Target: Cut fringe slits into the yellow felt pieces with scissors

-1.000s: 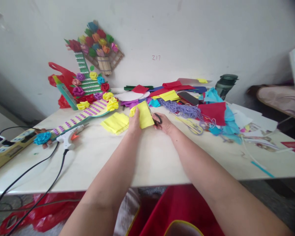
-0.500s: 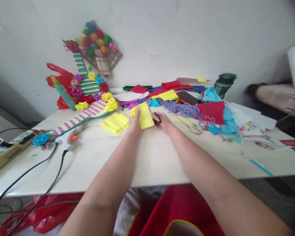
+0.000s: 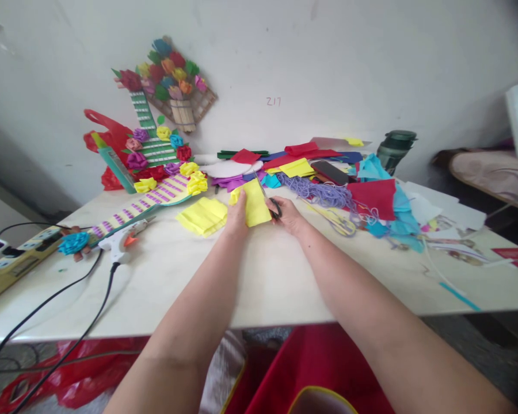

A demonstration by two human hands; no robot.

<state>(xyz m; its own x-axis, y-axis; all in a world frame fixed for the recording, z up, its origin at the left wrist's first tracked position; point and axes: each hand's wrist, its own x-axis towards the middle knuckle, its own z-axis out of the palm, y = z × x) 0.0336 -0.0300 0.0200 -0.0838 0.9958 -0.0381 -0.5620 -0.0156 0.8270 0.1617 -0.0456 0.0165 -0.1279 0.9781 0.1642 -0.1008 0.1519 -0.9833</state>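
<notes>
Pinched in my left hand (image 3: pixel 237 216) is a piece of yellow crepe paper (image 3: pixel 255 202), held up over the table. My right hand (image 3: pixel 286 216) grips a pair of scissors (image 3: pixel 275 208) by the dark handles. The blades point up and away, along the right edge of the yellow paper; whether they are parted cannot be made out. A folded stack of yellow crepe paper (image 3: pixel 202 217) lies on the table just left of my left hand.
On the left are a white glue gun (image 3: pixel 117 241), a power strip (image 3: pixel 21 263) and paper-flower crafts (image 3: pixel 155 198). Purple yarn (image 3: pixel 319 191), a phone (image 3: pixel 329 172), red paper (image 3: pixel 373 198) and a dark bottle (image 3: pixel 395 150) lie or stand to the right and behind. Cords cross the table's left front.
Almost nothing differs. The whole view has shifted very slightly, while both hands, the yellow paper and the scissors keep nearly the same place.
</notes>
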